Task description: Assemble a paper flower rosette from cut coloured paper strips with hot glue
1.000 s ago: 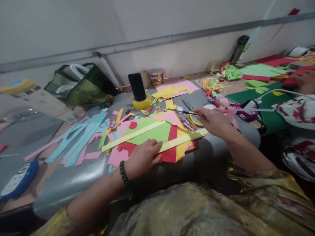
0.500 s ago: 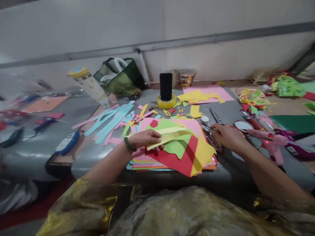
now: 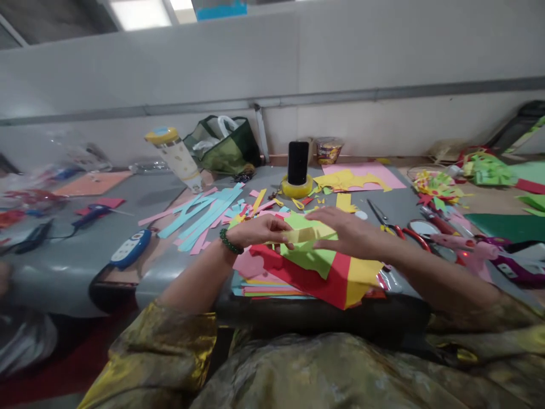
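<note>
My left hand [image 3: 263, 232], with a green bead bracelet on the wrist, is closed on pale yellow paper strips [image 3: 302, 234] over the paper stack. My right hand [image 3: 347, 232] hovers at the strips' other end, thumb and fingers apart. Whether its fingertips touch the strips, I cannot tell. Beneath both hands lie a light green sheet [image 3: 313, 262], a red sheet [image 3: 293, 274] and a yellow sheet [image 3: 361, 278] on a stack of coloured paper [image 3: 264, 287]. Right of the stack rest scissors [image 3: 378, 216].
A phone [image 3: 298, 162] stands on a yellow tape roll [image 3: 297, 187]. Blue and pink paper strips [image 3: 213, 213] spread to the left, before a tilted bottle [image 3: 176, 159] and a green bag [image 3: 230, 150]. A pink glue gun [image 3: 477, 255] and a paper flower [image 3: 438, 182] lie at right.
My right hand has left the tools beside the stack and moved left to the strips. My left hand keeps its hold on them. The camera view has tilted up slightly.
</note>
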The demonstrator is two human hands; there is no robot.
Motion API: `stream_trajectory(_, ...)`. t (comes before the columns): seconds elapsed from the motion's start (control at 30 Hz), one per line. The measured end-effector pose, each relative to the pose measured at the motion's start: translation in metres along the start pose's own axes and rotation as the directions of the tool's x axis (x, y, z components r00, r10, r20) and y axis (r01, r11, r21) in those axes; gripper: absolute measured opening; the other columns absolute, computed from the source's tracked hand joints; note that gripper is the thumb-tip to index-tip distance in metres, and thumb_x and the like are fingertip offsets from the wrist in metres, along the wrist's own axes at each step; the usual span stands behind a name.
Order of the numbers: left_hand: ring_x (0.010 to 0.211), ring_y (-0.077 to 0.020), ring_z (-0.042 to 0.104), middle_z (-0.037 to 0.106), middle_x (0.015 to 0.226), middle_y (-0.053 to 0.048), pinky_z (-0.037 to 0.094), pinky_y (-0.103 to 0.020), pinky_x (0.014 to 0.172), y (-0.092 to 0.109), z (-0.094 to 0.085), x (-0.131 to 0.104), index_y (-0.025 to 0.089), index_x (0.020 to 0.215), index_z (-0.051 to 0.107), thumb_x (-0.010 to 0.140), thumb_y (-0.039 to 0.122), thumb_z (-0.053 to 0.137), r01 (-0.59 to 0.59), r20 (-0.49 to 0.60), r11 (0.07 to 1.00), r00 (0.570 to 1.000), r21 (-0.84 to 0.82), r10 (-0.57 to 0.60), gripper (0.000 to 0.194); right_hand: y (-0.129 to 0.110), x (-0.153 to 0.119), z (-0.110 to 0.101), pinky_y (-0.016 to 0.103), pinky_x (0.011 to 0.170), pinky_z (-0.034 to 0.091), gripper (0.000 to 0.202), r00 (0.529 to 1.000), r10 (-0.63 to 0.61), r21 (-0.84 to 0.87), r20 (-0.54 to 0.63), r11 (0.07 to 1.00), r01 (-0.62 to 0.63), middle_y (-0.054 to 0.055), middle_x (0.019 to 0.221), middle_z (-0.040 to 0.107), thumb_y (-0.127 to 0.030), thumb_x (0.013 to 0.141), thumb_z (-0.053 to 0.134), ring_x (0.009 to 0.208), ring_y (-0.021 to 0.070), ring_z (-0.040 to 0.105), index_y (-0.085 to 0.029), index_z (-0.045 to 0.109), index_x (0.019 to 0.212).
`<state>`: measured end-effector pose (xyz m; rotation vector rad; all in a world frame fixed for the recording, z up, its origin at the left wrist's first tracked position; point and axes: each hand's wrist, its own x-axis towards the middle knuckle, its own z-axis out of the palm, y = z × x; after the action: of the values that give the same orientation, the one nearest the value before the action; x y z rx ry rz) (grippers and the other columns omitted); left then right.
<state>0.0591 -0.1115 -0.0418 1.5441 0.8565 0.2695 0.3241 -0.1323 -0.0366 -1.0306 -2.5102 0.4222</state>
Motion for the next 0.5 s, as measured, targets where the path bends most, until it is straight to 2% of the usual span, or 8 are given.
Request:
stream_trajectory(0.07, 0.063, -0.0126, 0.068, 0.074, 0.079, -0.002, 0.054, -0.023, 0.062, 0.006, -0.002, -0.004, 0.016, 0.097, 0.075, 0.069, 0.044, 0.086, -0.002, -0.055, 1.0, 0.998, -0.024, 0.001, 0.041, 0.0, 0.017, 0.011, 0.039, 0.086, 0.054, 0.037, 0.996, 0.032, 0.142, 0.085, 0.989, -0.044, 0.009, 0.102, 0.076, -0.035, 0.081, 0.069, 0.096, 0.0256, 0.07, -0.021, 0.067, 0.115)
stream_trajectory(0.13, 0.064, -0.0141, 0.07, 0.072, 0.08, -0.001, 0.054, -0.023, 0.061, 0.01, -0.006, -0.005, 0.018, 0.11, 0.071, 0.071, 0.047, 0.085, -0.027, -0.203, 0.995, 0.979, -0.094, 0.007, 0.051, 0.005, 0.029, 0.016, 0.034, 0.074, 0.054, 0.027, 0.992, 0.098, 0.305, 0.074, 0.945, -0.116, 0.004, 0.082, 0.075, -0.035, 0.081, 0.066, 0.078, 0.021, 0.07, -0.02, 0.067, 0.103)
stream_trajectory(0.23, 0.07, -0.0147, 0.072, 0.071, 0.085, -0.004, 0.055, -0.022, 0.062, 0.013, -0.015, -0.001, 0.018, 0.112, 0.067, 0.078, 0.053, 0.078, -0.151, -0.456, 0.972, 0.889, -0.183, 0.052, 0.05, 0.015, 0.039, 0.014, 0.03, 0.062, 0.051, 0.03, 0.981, 0.192, 0.515, -0.035, 0.844, -0.147, 0.003, 0.074, 0.072, -0.043, 0.077, 0.066, 0.068, 0.0189, 0.067, -0.019, 0.064, 0.096)
stream_trajectory(0.3, 0.077, -0.0149, 0.071, 0.073, 0.093, -0.008, 0.055, -0.021, 0.063, 0.014, -0.023, 0.003, 0.017, 0.108, 0.067, 0.082, 0.057, 0.071, -0.22, -0.542, 0.957, 0.836, -0.191, 0.084, 0.048, 0.019, 0.044, 0.011, 0.029, 0.059, 0.049, 0.034, 0.966, 0.239, 0.579, -0.094, 0.803, -0.142, 0.002, 0.073, 0.071, -0.046, 0.076, 0.066, 0.066, 0.0182, 0.066, -0.02, 0.062, 0.097)
stream_trajectory(0.37, 0.084, -0.0155, 0.07, 0.073, 0.105, -0.009, 0.055, -0.022, 0.066, 0.013, -0.032, 0.003, 0.018, 0.114, 0.065, 0.085, 0.059, 0.066, -0.273, -0.635, 0.956, 0.759, -0.105, 0.147, 0.05, 0.023, 0.047, 0.009, 0.028, 0.057, 0.048, 0.034, 0.952, 0.274, 0.597, -0.14, 0.79, -0.14, 0.001, 0.071, 0.07, -0.046, 0.076, 0.066, 0.063, 0.0172, 0.064, -0.02, 0.062, 0.097)
stream_trajectory(0.43, 0.089, -0.0176, 0.069, 0.072, 0.109, -0.009, 0.055, -0.025, 0.071, 0.009, -0.038, 0.0, 0.019, 0.118, 0.065, 0.085, 0.058, 0.064, -0.23, -0.708, 0.968, 0.667, 0.099, 0.231, 0.051, 0.029, 0.047, 0.011, 0.028, 0.056, 0.048, 0.034, 0.946, 0.291, 0.588, -0.143, 0.794, -0.155, 0.0, 0.069, 0.068, -0.044, 0.075, 0.066, 0.062, 0.0167, 0.063, -0.02, 0.062, 0.098)
stream_trajectory(0.47, 0.091, -0.0192, 0.068, 0.073, 0.106, -0.008, 0.055, -0.027, 0.074, 0.006, -0.039, -0.002, 0.018, 0.115, 0.067, 0.085, 0.055, 0.063, -0.145, -0.7, 0.964, 0.666, 0.221, 0.26, 0.048, 0.031, 0.047, 0.012, 0.028, 0.056, 0.048, 0.034, 0.947, 0.293, 0.578, -0.129, 0.798, -0.168, 0.001, 0.069, 0.068, -0.043, 0.075, 0.066, 0.061, 0.0168, 0.063, -0.019, 0.062, 0.099)
stream_trajectory(0.5, 0.092, -0.0208, 0.068, 0.073, 0.102, -0.008, 0.055, -0.029, 0.077, 0.001, -0.037, -0.004, 0.017, 0.11, 0.069, 0.085, 0.052, 0.063, -0.031, -0.654, 0.937, 0.708, 0.347, 0.265, 0.044, 0.034, 0.046, 0.013, 0.028, 0.056, 0.049, 0.034, 0.949, 0.293, 0.568, -0.113, 0.803, -0.18, 0.001, 0.069, 0.068, -0.042, 0.075, 0.066, 0.062, 0.0171, 0.063, -0.019, 0.062, 0.1)
